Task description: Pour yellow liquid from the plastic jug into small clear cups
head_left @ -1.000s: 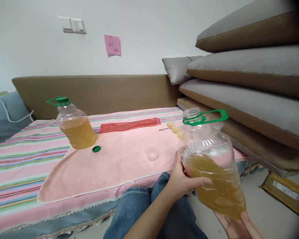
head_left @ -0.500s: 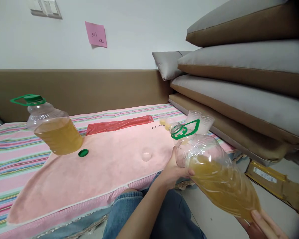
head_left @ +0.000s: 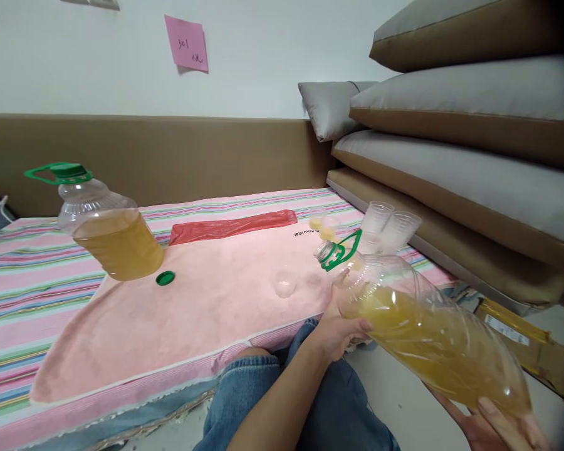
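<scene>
I hold a large clear jug [head_left: 423, 326] of yellow liquid, uncapped, with a green handle ring at its neck, tilted steeply toward the bed. My left hand [head_left: 341, 326] grips it just below the neck. My right hand [head_left: 493, 426] supports its base from underneath. The jug's mouth points at a small clear cup [head_left: 286, 285] standing on the pink towel [head_left: 207, 307], still apart from it. A loose green cap [head_left: 165, 278] lies on the towel.
A second jug [head_left: 108, 232] of yellow liquid with a green lid stands at the towel's left. Stacked clear cups [head_left: 390, 228] and small cups with yellow liquid [head_left: 322, 227] sit at the right. A red bag [head_left: 230, 227], stacked cushions [head_left: 474, 156], and a cardboard box [head_left: 521, 338] surround them.
The held jug has tipped from nearly upright to almost horizontal, its mouth swinging left and down toward the small cup. Both hands kept their grip.
</scene>
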Demonstrator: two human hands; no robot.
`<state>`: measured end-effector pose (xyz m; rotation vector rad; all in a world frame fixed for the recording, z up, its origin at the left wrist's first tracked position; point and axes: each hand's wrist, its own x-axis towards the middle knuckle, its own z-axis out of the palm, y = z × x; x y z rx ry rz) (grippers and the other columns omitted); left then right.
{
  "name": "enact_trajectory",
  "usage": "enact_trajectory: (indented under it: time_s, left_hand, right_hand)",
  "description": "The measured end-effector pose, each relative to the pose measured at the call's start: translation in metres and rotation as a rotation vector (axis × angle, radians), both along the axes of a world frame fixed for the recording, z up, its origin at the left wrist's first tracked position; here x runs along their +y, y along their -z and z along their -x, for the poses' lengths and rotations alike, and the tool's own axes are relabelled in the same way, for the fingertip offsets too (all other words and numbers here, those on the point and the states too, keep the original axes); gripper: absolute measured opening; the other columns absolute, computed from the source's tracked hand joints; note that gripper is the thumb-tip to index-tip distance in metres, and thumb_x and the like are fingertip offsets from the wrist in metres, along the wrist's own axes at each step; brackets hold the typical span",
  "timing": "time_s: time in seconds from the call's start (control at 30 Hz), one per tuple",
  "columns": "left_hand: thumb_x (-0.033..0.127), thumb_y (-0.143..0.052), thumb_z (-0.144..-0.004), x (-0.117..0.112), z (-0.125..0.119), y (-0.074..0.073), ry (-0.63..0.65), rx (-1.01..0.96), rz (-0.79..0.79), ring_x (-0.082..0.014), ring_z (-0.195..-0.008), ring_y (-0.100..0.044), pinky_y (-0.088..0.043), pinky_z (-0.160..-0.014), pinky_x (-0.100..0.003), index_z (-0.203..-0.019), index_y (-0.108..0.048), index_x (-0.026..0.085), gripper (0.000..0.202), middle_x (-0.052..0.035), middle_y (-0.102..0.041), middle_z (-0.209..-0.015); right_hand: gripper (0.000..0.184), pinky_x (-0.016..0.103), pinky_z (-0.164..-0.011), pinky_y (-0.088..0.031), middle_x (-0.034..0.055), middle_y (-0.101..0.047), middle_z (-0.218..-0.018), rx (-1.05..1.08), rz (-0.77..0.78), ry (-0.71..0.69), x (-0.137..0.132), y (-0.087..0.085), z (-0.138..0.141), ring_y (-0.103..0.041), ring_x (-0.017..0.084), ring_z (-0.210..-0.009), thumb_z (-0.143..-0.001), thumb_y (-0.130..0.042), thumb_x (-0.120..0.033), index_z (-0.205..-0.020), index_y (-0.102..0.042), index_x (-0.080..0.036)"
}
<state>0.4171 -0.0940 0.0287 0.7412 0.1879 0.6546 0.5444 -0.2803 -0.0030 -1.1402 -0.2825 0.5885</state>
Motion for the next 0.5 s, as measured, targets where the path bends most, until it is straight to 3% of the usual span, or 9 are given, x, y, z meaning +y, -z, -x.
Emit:
enact_trajectory:
  time_s: [0.2, 0.3, 0.37, 0.5]
  left_hand:
    - [0.021, -0.093, -0.042, 0.003, 0.009, -0.006, -0.006, 0.022, 0.001, -0.0205, -0.091, -0.067, -0.050, -0.057, -0.021, -0.146, -0.032, 0.039, 0.122, -0.0103, -0.054, -0.140]
    - [0.014, -0.092, -0.043, 0.009, 0.015, -0.012, -0.014, 0.044, -0.040, -0.0248, -0.109, -0.064, -0.055, -0.078, -0.030, -0.143, -0.038, 0.034, 0.116, -0.0103, -0.053, -0.142]
    - [0.009, -0.091, -0.043, 0.012, 0.020, -0.016, -0.033, 0.052, -0.103, -0.0276, -0.123, -0.056, -0.050, -0.094, -0.035, -0.137, -0.047, 0.029, 0.106, -0.0103, -0.053, -0.142]
    - [0.007, -0.091, -0.041, 0.015, 0.025, -0.019, -0.038, 0.126, -0.142, -0.0308, -0.132, -0.048, -0.044, -0.104, -0.041, -0.133, -0.052, 0.025, 0.102, -0.0121, -0.054, -0.140]
  right_hand:
    - [0.061, 0.040, -0.090, -0.056, 0.0043, -0.048, -0.141, -0.036, -0.015, 0.030, 0.004, -0.009, 0.002, -0.037, 0.032, -0.135, -0.074, -0.079, -0.034, -0.131, -0.059, -0.033]
    - [0.062, 0.030, -0.082, -0.059, 0.0047, -0.048, -0.141, -0.041, -0.011, 0.036, 0.006, -0.011, 0.002, -0.035, 0.031, -0.137, -0.072, -0.081, -0.033, -0.130, -0.060, -0.032]
    - [0.066, 0.028, -0.079, -0.059, 0.0044, -0.048, -0.142, -0.046, -0.002, 0.027, 0.006, -0.011, 0.001, -0.036, 0.031, -0.136, -0.072, -0.081, -0.033, -0.133, -0.057, -0.032]
    - [0.073, 0.028, -0.077, -0.060, 0.0030, -0.047, -0.142, -0.113, 0.012, 0.019, 0.002, -0.005, -0.007, -0.037, 0.031, -0.135, -0.071, -0.081, -0.033, -0.138, -0.052, -0.035]
